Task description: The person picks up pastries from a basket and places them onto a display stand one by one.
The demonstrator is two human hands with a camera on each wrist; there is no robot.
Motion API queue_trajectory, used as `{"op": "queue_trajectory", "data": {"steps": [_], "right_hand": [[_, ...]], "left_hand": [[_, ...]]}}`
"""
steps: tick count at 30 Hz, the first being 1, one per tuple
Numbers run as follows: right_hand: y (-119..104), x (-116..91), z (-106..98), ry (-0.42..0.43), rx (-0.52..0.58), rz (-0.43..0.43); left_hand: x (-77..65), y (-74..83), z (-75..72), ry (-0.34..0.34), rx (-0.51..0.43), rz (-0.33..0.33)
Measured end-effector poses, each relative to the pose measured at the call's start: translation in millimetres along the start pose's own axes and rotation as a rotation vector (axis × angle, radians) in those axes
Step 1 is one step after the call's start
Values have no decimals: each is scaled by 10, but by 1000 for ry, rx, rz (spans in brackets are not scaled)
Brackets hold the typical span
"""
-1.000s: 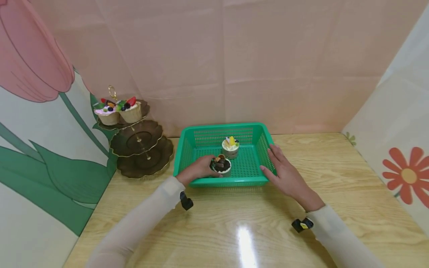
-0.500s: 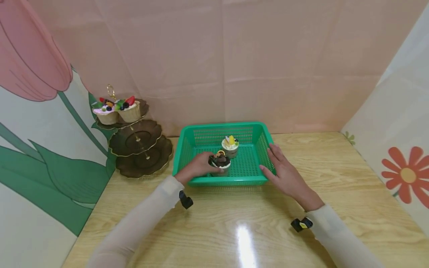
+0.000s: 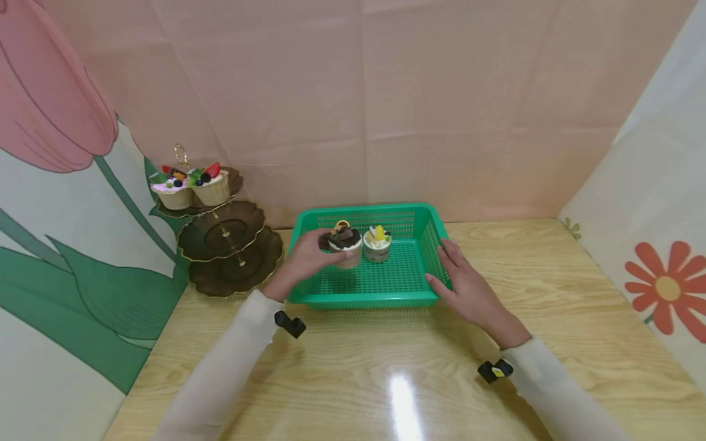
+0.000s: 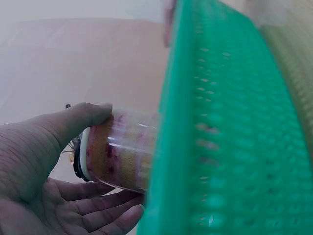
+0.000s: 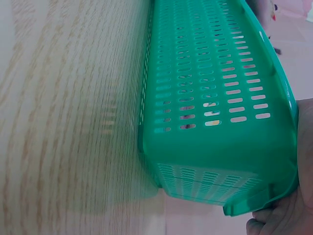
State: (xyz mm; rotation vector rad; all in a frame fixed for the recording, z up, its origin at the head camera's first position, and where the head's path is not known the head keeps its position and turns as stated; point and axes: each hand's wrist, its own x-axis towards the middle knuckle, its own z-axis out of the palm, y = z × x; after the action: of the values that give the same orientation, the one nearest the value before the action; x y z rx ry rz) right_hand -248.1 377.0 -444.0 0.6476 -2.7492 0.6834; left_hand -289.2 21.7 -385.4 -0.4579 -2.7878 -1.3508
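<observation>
My left hand holds a dessert cup with a dark chocolate topping between thumb and fingers, raised above the floor of a green plastic basket. Layers of sponge and red filling show through its clear wall in the left wrist view, where the basket's side hides its base. A second dessert cup, with cream and yellow fruit on top, stands inside the basket just right of the held one. Fairly straight fingers of my right hand rest against the basket's right rim.
A three-tier dark stand with gold edges is left of the basket. Two fruit-topped cupcakes sit on its top tier. The wooden table meets a pink backdrop behind the basket.
The left hand has lifted the chocolate-topped dessert cup from the basket's front and moved it left and back. The right hand stays at the rim.
</observation>
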Motion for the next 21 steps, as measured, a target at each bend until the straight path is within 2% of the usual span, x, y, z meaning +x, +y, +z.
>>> {"op": "queue_trajectory", "data": {"steps": [4, 8, 10, 14, 21], "right_hand": [[3, 5, -5, -6, 0, 3], [13, 8, 2, -17, -1, 11], [15, 8, 8, -19, -3, 12], [13, -2, 19, -21, -4, 14], [13, 4, 13, -3, -3, 6]], "left_hand": [[-103, 13, -207, 77, -28, 1], [-201, -42, -370, 183, -36, 45], [-258, -80, -450, 227, -53, 41], [-359, -174, -626, 284, -73, -7], [-444, -368, -939, 368, -36, -92]]}}
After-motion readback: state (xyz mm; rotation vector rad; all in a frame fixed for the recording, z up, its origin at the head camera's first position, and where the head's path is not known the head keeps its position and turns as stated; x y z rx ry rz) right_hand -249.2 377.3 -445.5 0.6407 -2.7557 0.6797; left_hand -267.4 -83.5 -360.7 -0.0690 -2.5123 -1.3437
